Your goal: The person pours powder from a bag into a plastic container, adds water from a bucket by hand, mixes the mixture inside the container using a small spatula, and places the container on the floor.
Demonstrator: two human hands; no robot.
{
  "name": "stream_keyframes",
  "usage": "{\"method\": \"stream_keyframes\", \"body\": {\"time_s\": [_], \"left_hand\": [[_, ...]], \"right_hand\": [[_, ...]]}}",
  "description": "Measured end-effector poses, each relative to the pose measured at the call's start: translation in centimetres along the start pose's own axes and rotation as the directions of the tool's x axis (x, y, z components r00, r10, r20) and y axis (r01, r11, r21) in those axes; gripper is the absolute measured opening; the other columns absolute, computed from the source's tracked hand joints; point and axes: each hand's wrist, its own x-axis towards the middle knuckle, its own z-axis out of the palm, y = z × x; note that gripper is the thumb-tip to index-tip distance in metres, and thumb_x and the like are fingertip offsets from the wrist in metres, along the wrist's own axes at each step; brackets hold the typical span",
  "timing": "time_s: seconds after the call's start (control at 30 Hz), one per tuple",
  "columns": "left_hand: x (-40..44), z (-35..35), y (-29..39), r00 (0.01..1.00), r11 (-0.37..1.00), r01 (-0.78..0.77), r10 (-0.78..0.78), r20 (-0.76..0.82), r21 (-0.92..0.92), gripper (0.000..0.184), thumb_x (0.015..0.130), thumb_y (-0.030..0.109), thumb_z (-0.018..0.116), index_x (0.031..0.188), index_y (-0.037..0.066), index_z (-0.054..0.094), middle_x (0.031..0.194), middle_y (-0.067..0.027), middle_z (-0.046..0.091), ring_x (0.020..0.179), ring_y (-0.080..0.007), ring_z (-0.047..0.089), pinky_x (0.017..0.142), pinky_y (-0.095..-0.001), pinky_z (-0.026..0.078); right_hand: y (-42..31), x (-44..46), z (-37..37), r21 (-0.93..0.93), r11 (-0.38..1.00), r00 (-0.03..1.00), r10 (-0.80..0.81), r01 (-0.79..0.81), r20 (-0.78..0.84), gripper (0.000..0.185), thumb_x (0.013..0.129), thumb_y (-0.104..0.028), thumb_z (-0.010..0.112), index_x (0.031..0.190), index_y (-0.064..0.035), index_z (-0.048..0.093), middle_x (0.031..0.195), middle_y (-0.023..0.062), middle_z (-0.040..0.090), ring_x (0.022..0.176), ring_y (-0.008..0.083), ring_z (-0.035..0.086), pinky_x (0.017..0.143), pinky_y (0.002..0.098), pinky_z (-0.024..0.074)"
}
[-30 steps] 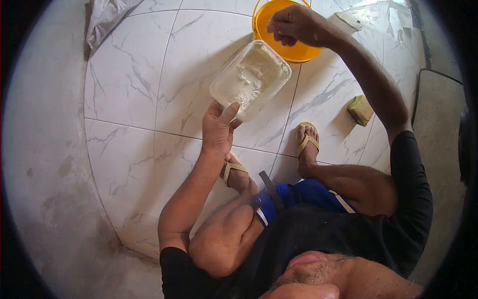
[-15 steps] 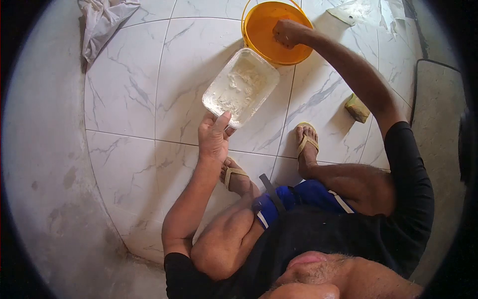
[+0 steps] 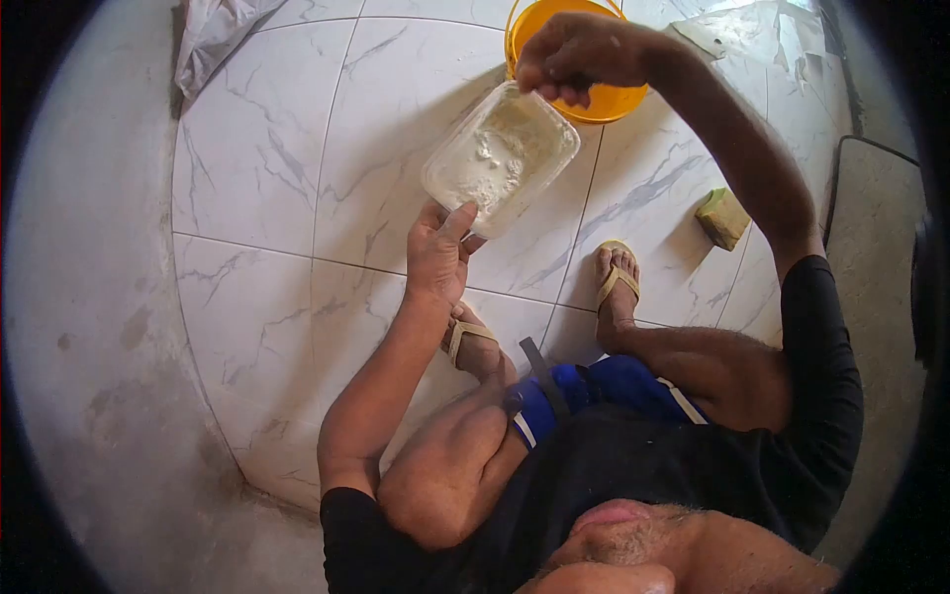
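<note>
My left hand (image 3: pixel 442 251) grips the near end of a white plastic tub (image 3: pixel 539 173), thumb over the rim and fingers underneath. White powder (image 3: pixel 490 183), partly clumped, lies inside the tub, which is tilted. Over the tub's far corner hangs my right hand (image 3: pixel 574 61), its fingers bent downward and bunched. Whether anything is held in those fingers is hidden. Just behind and below that hand stands a yellow bucket (image 3: pixel 625 104) with its handle raised at the left; the hand and forearm cover much of its opening.
A green and tan block (image 3: pixel 722 219) rests on the marbled tile floor (image 3: pixel 247 158) to the right. White sheeting (image 3: pixel 213 40) lies at the upper left, more plastic (image 3: pixel 757 35) at the upper right. My sandalled feet (image 3: pixel 617 282) are close below the tub.
My right hand has come out of the bucket and moved left and nearer, over the tub's far corner. The tub, still in my left hand, appears slightly further right and up, its powder shifted.
</note>
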Motion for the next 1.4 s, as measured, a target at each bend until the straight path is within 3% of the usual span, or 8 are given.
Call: {"method": "stream_keyframes", "body": {"time_s": [0.17, 0.3, 0.43, 0.73, 0.97, 1.2, 1.3, 1.4], "left_hand": [[0.1, 0.4, 0.0, 1.0, 1.0, 0.01, -0.009, 0.026, -0.018, 0.037, 0.089, 0.011, 0.072, 0.122, 0.001, 0.057, 0.118, -0.0111, 0.066, 0.104, -0.0205, 0.068, 0.089, -0.0364, 0.059], [-0.2, 0.4, 0.3, 0.999, 0.999, 0.039, -0.04, 0.023, 0.022, 0.041, 0.09, 0.012, 0.071, 0.126, 0.0, 0.055, 0.121, -0.0123, 0.065, 0.107, -0.0217, 0.066, 0.093, -0.038, 0.056], [-0.1, 0.2, 0.4, 0.995, 0.999, 0.029, -0.031, 0.091, 0.018, 0.051, 0.091, 0.014, 0.069, 0.135, 0.0, 0.048, 0.128, -0.012, 0.06, 0.112, -0.0211, 0.064, 0.093, -0.0369, 0.057], [0.2, -0.1, -0.1, 0.994, 0.999, 0.041, -0.043, 0.098, 0.019, 0.046, 0.091, 0.013, 0.068, 0.131, 0.001, 0.049, 0.125, -0.0117, 0.059, 0.113, -0.0216, 0.063, 0.094, -0.0374, 0.056], [0.1, -0.7, -0.4, 0.993, 0.995, 0.063, -0.071, 0.093, 0.082, 0.054, 0.085, 0.026, 0.078, 0.128, 0.005, 0.053, 0.12, -0.006, 0.061, 0.108, -0.018, 0.063, 0.093, -0.0376, 0.054], [0.6, -0.5, -0.7, 0.996, 0.998, 0.063, -0.064, 0.063, 0.006, 0.049, 0.087, 0.01, 0.073, 0.133, 0.006, 0.055, 0.122, -0.0055, 0.062, 0.102, -0.0164, 0.066, 0.081, -0.0334, 0.059], [0.6, -0.5, -0.7, 0.996, 0.997, 0.077, -0.076, 0.05, -0.012, 0.048, 0.087, 0.006, 0.073, 0.132, 0.005, 0.055, 0.121, -0.0061, 0.062, 0.1, -0.0175, 0.066, 0.081, -0.0336, 0.06], [0.5, -0.7, -0.9, 0.997, 0.997, 0.073, -0.073, 0.036, 0.006, 0.047, 0.087, 0.009, 0.073, 0.131, 0.005, 0.055, 0.119, -0.0067, 0.063, 0.101, -0.018, 0.067, 0.084, -0.0349, 0.059]], "right_hand": [[-0.9, 0.9, 5.7, -0.286, 0.958, 0.994, 0.014, 0.019, 0.113, 0.018, 0.093, -0.011, 0.057, 0.097, 0.0014, 0.07, 0.071, 0.0058, 0.066, 0.059, 0.0127, 0.065, 0.055, 0.0275, 0.0558], [0.5, 2.2, 8.4, -0.831, 0.505, 0.957, -0.273, 0.232, 0.102, 0.018, 0.087, -0.017, 0.071, 0.082, -0.0006, 0.071, 0.068, 0.0134, 0.067, 0.061, 0.026, 0.067, 0.057, 0.0385, 0.0521], [0.0, 1.6, 9.4, -0.84, 0.52, 0.968, -0.249, 0.155, 0.025, 0.019, 0.085, -0.018, 0.075, 0.078, -0.001, 0.07, 0.069, 0.016, 0.067, 0.065, 0.031, 0.068, 0.061, 0.0435, 0.051], [0.6, 1.1, 11.1, -0.892, 0.31, 0.839, -0.529, 0.329, 0.126, 0.009, 0.082, -0.013, 0.073, 0.081, -0.0042, 0.07, 0.072, 0.0092, 0.069, 0.07, 0.029, 0.071, 0.063, 0.0414, 0.0552], [0.7, 0.9, 11.6, -0.922, 0.247, 0.844, -0.519, 0.298, 0.134, 0.008, 0.078, -0.01, 0.068, 0.086, -0.0089, 0.07, 0.077, 0.0082, 0.067, 0.071, 0.029, 0.069, 0.064, 0.0438, 0.0529], [1.9, 1.0, 11.1, -0.945, 0.24, 0.932, -0.337, 0.221, 0.132, 0.01, 0.08, -0.014, 0.068, 0.088, -0.0077, 0.066, 0.086, 0.0079, 0.068, 0.076, 0.0275, 0.068, 0.063, 0.0431, 0.0514], [2.4, 0.6, 11.1, -0.954, 0.125, 0.848, -0.5, 0.274, 0.178, 0.011, 0.082, -0.013, 0.07, 0.09, -0.0057, 0.068, 0.08, 0.0096, 0.068, 0.075, 0.0267, 0.071, 0.067, 0.042, 0.0556], [2.8, 0.1, 11.2, -0.892, 0.257, 0.794, -0.585, 0.372, 0.163, 0.012, 0.082, -0.011, 0.069, 0.093, -0.0074, 0.068, 0.081, 0.0074, 0.068, 0.078, 0.026, 0.07, 0.066, 0.04, 0.0562]]}}
